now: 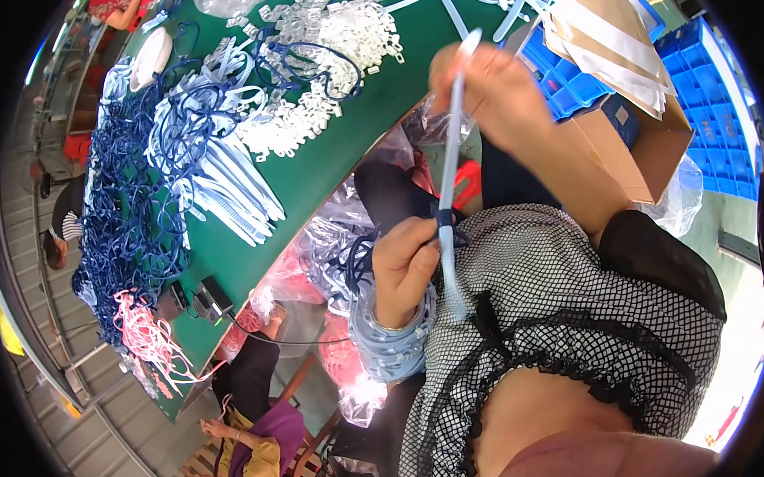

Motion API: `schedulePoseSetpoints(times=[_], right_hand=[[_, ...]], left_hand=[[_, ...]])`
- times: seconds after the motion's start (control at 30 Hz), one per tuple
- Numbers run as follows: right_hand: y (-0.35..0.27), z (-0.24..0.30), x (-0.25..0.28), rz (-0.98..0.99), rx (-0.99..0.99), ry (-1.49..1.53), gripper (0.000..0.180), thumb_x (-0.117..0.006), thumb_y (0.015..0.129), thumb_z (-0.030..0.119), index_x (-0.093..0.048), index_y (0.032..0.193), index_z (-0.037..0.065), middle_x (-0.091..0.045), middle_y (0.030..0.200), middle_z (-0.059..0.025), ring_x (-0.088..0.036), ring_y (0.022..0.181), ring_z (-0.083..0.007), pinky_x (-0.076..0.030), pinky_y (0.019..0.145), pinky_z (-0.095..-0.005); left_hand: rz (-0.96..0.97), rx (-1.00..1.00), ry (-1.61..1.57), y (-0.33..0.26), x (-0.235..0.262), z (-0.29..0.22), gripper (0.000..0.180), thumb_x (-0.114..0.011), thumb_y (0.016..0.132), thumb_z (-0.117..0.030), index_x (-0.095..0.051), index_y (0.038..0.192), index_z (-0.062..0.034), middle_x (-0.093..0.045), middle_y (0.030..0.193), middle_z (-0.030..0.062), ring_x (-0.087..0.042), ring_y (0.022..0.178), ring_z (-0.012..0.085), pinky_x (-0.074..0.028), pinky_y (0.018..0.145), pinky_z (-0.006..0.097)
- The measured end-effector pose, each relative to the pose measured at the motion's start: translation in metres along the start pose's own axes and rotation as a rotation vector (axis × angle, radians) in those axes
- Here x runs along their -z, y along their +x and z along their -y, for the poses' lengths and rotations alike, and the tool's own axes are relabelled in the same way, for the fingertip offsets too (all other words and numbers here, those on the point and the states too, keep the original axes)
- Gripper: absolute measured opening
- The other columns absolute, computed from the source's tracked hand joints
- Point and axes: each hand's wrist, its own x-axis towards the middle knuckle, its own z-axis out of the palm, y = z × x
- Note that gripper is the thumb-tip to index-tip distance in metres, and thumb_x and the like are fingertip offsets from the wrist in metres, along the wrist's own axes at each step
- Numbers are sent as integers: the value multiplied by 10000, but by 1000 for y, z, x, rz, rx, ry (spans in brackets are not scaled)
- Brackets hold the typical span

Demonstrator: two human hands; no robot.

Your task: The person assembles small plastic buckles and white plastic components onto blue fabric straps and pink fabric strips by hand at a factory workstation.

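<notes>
A long pale blue strap (pixel 450 165) stands nearly upright in front of my checked top, its upper end slightly blurred. My left hand (pixel 406 267) pinches it low down, where a dark blue band (pixel 444 218) wraps around it. Near the upper end my right hand (pixel 499 87), smeared by motion, has its fingers closed around the strap. On the green table (pixel 312 169) to the left lies a bundle of similar pale blue straps (pixel 233 189). Beyond the bundle spreads a heap of small white and clear plastic buckles (pixel 342 51).
Tangled dark blue cords (pixel 133 222) and pink cords (pixel 145 331) cover the table's left side, near a black adapter (pixel 212 299). To the right are a cardboard box (pixel 657 157) and blue crates (pixel 714 109). Bagged goods (pixel 336 240) sit below the table edge. Another person (pixel 259 449) sits at lower left.
</notes>
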Motion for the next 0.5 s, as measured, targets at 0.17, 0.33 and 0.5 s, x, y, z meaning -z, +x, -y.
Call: schedulePoseSetpoints(times=[0.17,0.33,0.5], right_hand=[[15,16,8,127,-170,254,237,-445,931,241,-530,917,21,-582,853,-75,-442,528,-75,-395,499,-241],[-20,-31,-35,515,-149,-745,207,-509,879,236,-545,869,33,-540,685,-147,-564,625,-274,-441,596,-370],[4,-51,-25,362,146,-1072,139,-534,864,175,-554,861,38,-549,625,-127,-574,576,-270,-421,507,-345]], left_hand=[[-58,85,-117,-9,16,17,236,-519,832,-126,-613,938,62,-502,682,43,-439,605,111,-321,543,235],[-185,241,-129,-4,12,17,186,-509,849,-68,-603,945,61,-493,702,26,-417,627,85,-320,557,221],[-183,330,-229,1,14,16,197,-505,890,-106,-604,924,61,-571,786,1,-454,679,44,-360,609,191]])
